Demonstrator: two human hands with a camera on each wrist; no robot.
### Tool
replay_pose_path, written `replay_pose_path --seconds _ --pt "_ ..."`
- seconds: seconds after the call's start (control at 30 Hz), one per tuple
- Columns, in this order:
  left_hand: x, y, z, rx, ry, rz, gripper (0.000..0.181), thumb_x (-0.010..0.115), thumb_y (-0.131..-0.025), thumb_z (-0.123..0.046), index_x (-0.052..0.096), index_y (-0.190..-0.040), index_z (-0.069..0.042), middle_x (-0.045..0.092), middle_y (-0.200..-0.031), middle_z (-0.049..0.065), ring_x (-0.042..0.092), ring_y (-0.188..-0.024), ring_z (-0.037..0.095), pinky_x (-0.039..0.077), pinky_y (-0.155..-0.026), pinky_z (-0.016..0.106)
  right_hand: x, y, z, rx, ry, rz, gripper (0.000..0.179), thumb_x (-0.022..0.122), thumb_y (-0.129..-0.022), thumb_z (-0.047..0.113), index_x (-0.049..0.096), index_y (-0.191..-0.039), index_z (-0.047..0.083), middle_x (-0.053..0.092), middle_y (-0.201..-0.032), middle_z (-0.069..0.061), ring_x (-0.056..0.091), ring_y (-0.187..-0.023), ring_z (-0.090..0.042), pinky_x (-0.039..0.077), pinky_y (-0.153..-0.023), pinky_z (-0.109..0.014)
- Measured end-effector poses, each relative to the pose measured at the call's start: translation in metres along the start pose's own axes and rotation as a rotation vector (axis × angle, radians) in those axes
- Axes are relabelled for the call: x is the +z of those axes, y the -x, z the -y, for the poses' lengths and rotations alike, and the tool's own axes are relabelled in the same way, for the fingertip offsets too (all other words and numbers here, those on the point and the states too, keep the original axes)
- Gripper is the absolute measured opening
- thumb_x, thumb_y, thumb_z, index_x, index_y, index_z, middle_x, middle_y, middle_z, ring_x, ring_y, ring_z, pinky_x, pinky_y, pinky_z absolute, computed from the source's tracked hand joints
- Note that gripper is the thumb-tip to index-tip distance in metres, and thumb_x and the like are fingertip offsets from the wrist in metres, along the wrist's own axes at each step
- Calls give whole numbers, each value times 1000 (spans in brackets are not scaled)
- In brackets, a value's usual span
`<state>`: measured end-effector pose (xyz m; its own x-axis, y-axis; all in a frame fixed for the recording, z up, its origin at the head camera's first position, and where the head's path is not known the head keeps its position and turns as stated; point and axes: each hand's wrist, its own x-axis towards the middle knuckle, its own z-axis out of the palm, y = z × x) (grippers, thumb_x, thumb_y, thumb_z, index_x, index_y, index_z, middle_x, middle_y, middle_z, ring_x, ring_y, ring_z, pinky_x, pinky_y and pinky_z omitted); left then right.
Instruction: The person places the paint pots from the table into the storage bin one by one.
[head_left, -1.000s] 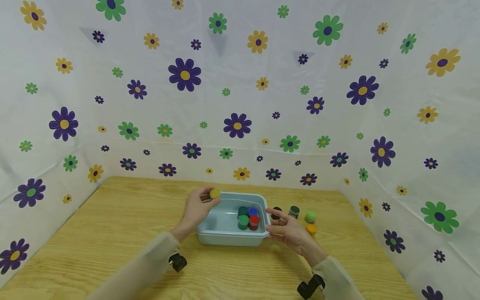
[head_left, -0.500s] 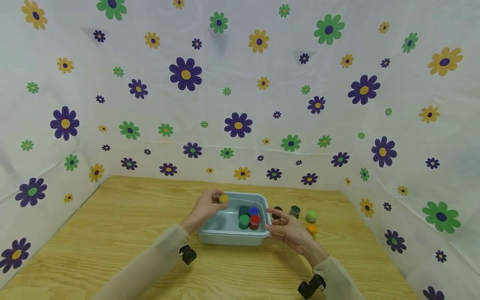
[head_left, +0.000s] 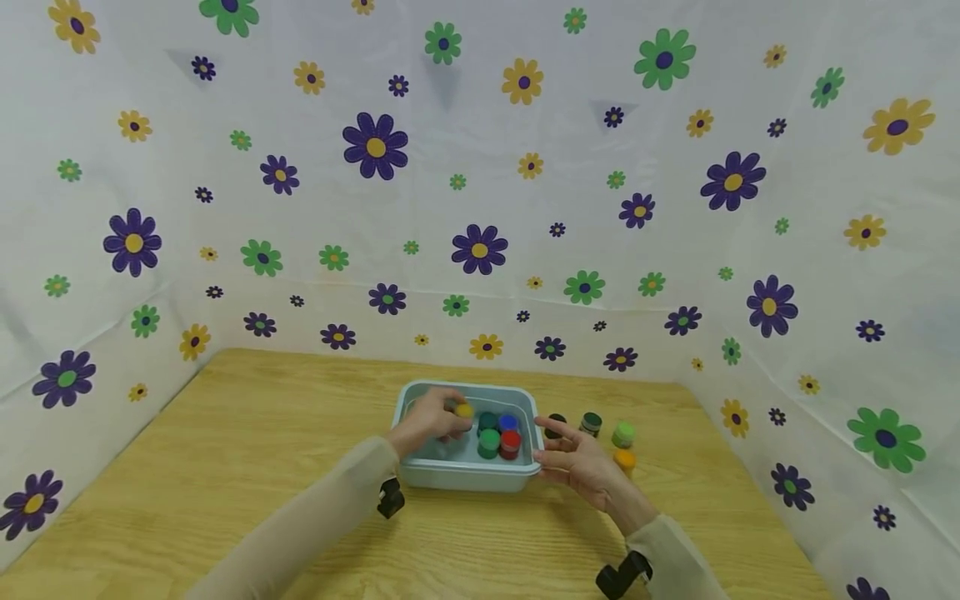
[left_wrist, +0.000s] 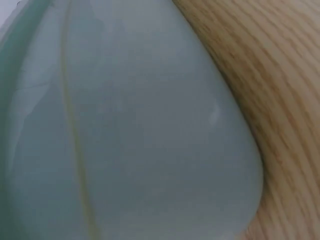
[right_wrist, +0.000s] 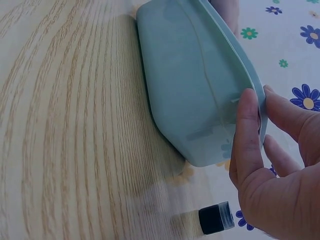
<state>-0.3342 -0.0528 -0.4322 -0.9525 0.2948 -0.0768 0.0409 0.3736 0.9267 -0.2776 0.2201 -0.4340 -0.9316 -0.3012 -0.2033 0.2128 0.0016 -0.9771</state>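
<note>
In the head view my left hand (head_left: 433,414) pinches a small yellow paint jar (head_left: 465,411) low inside the pale blue plastic bin (head_left: 465,479). Just to the right of it, a dark teal jar (head_left: 488,421), a blue jar (head_left: 507,424), a green jar (head_left: 489,443) and a red jar (head_left: 510,445) stand grouped on the bin's floor. Extended fingers of my right hand (head_left: 585,471) touch the bin's right end at the rim, also seen in the right wrist view. Only the bin's outer wall (left_wrist: 150,115) and wood show in the left wrist view, so the left fingers are hidden there.
Right of the bin stand a black jar (head_left: 556,425), a dark green jar (head_left: 591,424), a lime jar (head_left: 622,433) and an orange jar (head_left: 624,460), close to my right hand. A flowered sheet (head_left: 420,200) encloses the wooden table (head_left: 285,433) behind and at both sides.
My left hand has moved right and down with the yellow paint jar, from above the bin's left back rim into the bin. The right hand keeps its place at the bin's end.
</note>
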Motion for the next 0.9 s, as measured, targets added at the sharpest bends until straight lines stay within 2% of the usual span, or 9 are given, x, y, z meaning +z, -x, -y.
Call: replay_pose_path --seconds 0.13,0.33,0.6,0.73,0.9 --pt "3 -4 1 -6 -38 5 39 71 -87 -5 60 -124 3 69 -88 16 68 -70 27 59 -62 37 0 0 0 -3 -3 1 72 70 -89 4 35 -152 7 50 -108 -11 65 -89 -17 59 -83 -31" --pt "5 -13 3 -35 -112 -19 36 72 -84 -3 62 -118 4 65 -90 14 66 -64 22 58 -59 32 0 -1 0 4 -6 -9 73 72 -87 5 37 -151 8 50 -109 -12 65 -90 -19 59 -84 -31" --pt "7 -17 7 -34 -200 -24 36 77 -80 -3 65 -113 4 66 -99 17 68 -66 22 57 -59 29 -1 -1 -2 -1 6 -14 72 71 -88 5 37 -151 9 51 -105 -9 64 -88 -17 59 -83 -31" --pt "8 -18 5 -43 -229 -28 36 75 -83 -4 64 -117 4 64 -105 18 68 -70 21 57 -62 29 -2 -2 -1 -10 3 -7 72 71 -88 5 36 -151 8 51 -105 -9 64 -87 -17 59 -81 -30" --pt "9 -18 3 -42 -221 -1 37 70 -86 -1 61 -120 6 63 -108 19 65 -73 18 56 -66 29 -2 -2 -1 -12 -1 1 72 70 -89 4 36 -151 7 51 -104 -9 64 -87 -16 59 -81 -29"
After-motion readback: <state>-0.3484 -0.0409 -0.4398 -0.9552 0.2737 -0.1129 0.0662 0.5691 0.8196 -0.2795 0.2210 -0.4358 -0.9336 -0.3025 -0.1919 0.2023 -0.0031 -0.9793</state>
